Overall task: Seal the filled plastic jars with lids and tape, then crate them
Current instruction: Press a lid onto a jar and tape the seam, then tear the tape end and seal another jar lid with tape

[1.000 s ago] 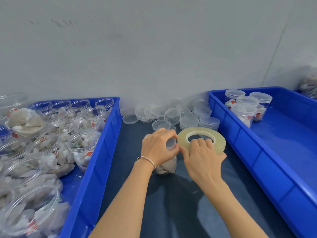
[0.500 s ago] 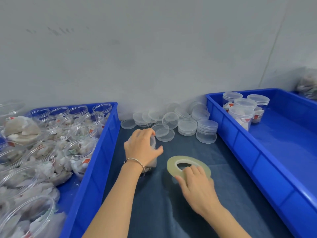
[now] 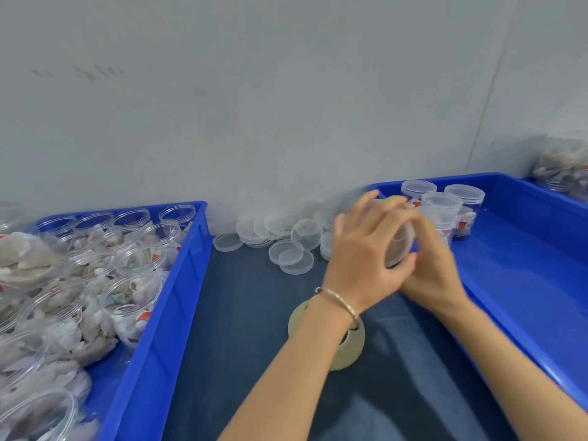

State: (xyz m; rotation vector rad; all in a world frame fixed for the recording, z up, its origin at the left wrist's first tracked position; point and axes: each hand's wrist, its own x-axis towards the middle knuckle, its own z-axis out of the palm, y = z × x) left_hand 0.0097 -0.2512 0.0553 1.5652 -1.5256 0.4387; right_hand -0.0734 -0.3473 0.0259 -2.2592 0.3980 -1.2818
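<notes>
Jar [image 3: 399, 246], lidded and blurred, sits clasped between both hands right of centre frame, lifted over the near rim of the right-hand blue crate [image 3: 525, 281]. The left hand [image 3: 366, 249] wraps it from the left with fingers curled over the top; the right hand [image 3: 436, 265] cups its far side, nearer the crate. Sealed jars [image 3: 445, 202] stand just beyond, upper right. The tape roll [image 3: 350, 351] lies flat under the left wrist, lower centre.

No text can be read; the small red tags in the filled jars [image 3: 133, 300] are too blurred
</notes>
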